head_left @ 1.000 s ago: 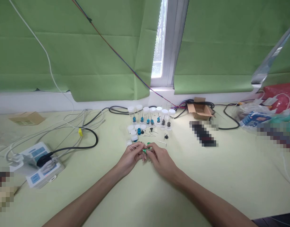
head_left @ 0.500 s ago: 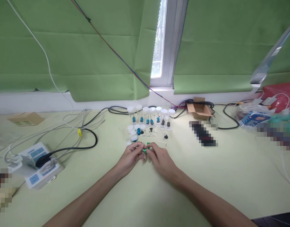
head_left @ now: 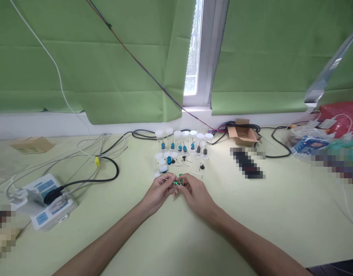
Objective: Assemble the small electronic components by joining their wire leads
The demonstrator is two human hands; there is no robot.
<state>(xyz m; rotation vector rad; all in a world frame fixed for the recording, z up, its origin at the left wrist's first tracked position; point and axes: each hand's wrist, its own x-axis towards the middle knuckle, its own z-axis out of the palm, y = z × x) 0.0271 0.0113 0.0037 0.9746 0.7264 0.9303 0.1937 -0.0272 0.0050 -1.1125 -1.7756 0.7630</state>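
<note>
While fingertips meet above table [head_left: 251, 214], my left hand [head_left: 158, 191] and right hand [head_left: 195, 193] pinch small green component [head_left: 176, 183] between them; capped vials [head_left: 184, 142] just beyond.

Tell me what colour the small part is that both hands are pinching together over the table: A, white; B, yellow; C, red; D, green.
D: the small part shows bright green between the fingertips of the left hand and the right hand, just in front of the row of clear vials.
</note>
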